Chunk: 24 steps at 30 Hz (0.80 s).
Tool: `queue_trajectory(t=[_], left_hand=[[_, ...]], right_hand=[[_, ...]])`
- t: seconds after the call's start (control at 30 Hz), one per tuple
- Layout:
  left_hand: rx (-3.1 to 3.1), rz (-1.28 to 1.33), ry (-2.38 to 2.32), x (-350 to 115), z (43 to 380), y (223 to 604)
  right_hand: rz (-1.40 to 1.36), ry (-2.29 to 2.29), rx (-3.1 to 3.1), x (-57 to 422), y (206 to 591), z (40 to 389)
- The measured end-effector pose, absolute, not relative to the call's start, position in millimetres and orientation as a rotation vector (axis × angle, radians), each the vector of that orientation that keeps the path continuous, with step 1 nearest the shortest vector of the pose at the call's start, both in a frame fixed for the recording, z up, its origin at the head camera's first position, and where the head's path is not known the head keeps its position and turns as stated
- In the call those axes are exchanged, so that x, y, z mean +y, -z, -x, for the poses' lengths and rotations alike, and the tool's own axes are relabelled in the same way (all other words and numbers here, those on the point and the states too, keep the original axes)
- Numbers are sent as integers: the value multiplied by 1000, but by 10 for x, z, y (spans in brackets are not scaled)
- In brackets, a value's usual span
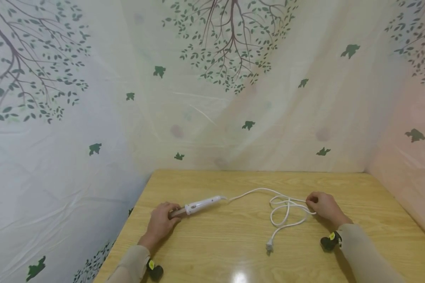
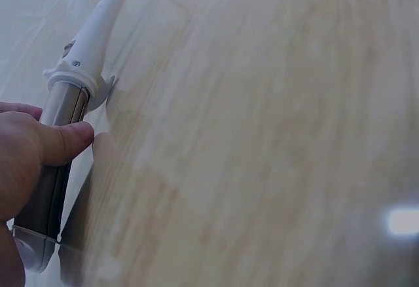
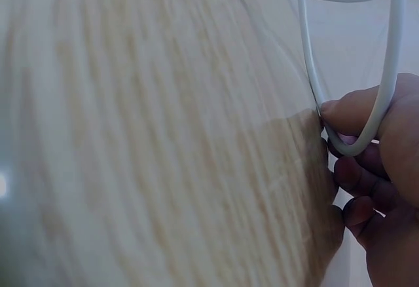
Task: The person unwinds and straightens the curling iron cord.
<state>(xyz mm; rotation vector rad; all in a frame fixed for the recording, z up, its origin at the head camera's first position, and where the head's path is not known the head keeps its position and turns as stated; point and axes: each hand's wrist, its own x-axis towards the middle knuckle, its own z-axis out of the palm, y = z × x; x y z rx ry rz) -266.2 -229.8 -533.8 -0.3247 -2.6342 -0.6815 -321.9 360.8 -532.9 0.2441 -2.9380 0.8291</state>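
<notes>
A curling iron (image 1: 202,204) with a white handle and a brownish metallic barrel (image 2: 54,175) lies at the left of the table. My left hand (image 1: 161,221) grips it by the barrel, the thumb laid across the metal in the left wrist view. From the handle's end a white power cord (image 1: 260,189) runs right into loose loops. At the right end of those loops my right hand (image 1: 325,206) pinches the cord between thumb and fingers; the right wrist view shows a bend of cord (image 3: 353,148) at the fingers. The plug (image 1: 269,247) rests on the table below the loops.
The wood-grain table (image 1: 212,251) reaches back to a pale curtain (image 1: 212,129) printed with branches and leaves, which also hangs along both sides. Each wrist carries a small dark camera, such as the right one (image 1: 328,243). A light reflection shows near the front.
</notes>
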Motion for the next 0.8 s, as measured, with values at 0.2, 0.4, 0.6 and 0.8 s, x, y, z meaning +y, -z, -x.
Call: queue_trajectory(t=[0.2,0.4,0.6,0.8], left_hand=[[-2637,337,699,-2305,2670,5385],[-2640,364,754,-2294,2636,5392],[-2594,418,768,-2299,2630,5427],[-2542,472,766,-2282,2609,5433]], right_hand=[[-255,-824,-2915,3611,5326,3214],[-248,-835,-2911,3611,5348,3201],[-269,-813,-2869,3604,5387,3202],[-263,-817,-2875,3613,5382,3207]])
